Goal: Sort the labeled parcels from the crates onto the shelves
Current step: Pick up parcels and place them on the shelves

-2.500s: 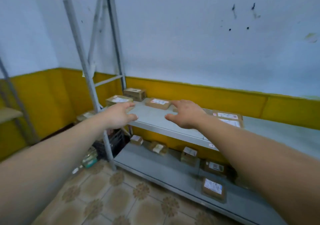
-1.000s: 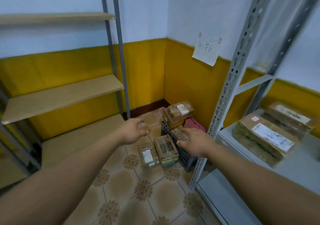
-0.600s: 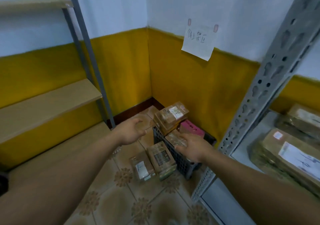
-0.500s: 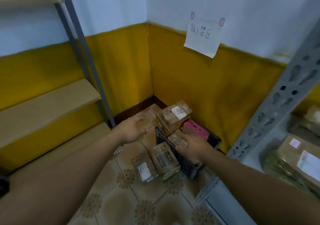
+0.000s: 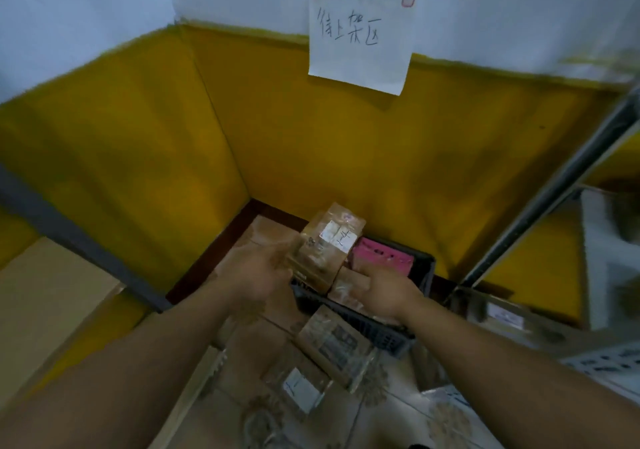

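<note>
Yellow paint covers the lower walls of the corner, and a paper notice (image 5: pixel 360 36) with handwritten characters hangs at the upper middle of the frame. Below it, at centre, a black crate (image 5: pixel 377 331) sits on the patterned floor tiles (image 5: pixel 446 421) against the wall. A top parcel (image 5: pixel 327 241), brown, wrapped in clear tape and bearing a white label, rests tilted on the heap at the crate's far left corner, with a pink box (image 5: pixel 381 258) just to its right inside the crate.

The left hand (image 5: pixel 258 277) is blurred, its fingertips at the left side of the top parcel; whether it is gripping cannot be told. The right hand (image 5: pixel 388 289) is inside the crate, fingers curled over a lower parcel (image 5: pixel 343 287) that lies beneath the top one, grasping it.

Outside the crate, touching its near wall, a taped parcel (image 5: pixel 332 344) lies on the floor, and a small parcel (image 5: pixel 301 388) with a white label lies just below it in the frame. A metal upright (image 5: pixel 554 189) slants across the right edge, and a wooden shelf (image 5: pixel 45 296) fills the lower left.
</note>
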{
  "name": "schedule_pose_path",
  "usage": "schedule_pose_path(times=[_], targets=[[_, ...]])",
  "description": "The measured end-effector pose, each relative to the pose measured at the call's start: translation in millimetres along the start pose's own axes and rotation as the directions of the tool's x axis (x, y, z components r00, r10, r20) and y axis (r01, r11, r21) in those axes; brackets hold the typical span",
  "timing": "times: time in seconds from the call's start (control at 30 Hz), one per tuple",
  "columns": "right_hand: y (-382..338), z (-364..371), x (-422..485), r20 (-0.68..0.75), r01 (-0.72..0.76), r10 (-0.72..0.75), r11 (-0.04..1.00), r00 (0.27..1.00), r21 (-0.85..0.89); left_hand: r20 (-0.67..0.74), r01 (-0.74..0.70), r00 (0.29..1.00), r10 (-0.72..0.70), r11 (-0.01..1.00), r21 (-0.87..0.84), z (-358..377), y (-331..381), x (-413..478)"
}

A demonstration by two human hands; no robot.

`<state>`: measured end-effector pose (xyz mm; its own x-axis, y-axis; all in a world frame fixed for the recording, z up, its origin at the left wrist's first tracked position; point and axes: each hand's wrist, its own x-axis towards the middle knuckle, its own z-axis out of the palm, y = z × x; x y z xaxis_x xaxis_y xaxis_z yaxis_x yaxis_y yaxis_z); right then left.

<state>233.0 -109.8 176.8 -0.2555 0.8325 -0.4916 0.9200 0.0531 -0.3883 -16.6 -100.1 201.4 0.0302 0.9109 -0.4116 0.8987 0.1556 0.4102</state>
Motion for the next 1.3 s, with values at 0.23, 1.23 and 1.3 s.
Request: schedule_pose_path(times=[0.23, 1.23, 1.3], targets=[[-8, 29, 74, 0.045, -0.28, 0.28, 0.91, 0.959, 0.307, 0.255, 0.001, 0.967, 0.01, 0.999, -0.044, -7, -42, 126], [66, 173, 317, -0.034, -0.111, 0.334, 0.404, 0.942, 0.908, 0.216, 0.211, 0.973, -0.083, 0.703, -0.679, 165, -90, 340], [56, 177, 306, -0.032, -0.116, 0.346, 0.398, 0.938, 0.91, 0.193, 0.204, 0.977, -0.092, 0.676, -0.708, 167, -99, 326]])
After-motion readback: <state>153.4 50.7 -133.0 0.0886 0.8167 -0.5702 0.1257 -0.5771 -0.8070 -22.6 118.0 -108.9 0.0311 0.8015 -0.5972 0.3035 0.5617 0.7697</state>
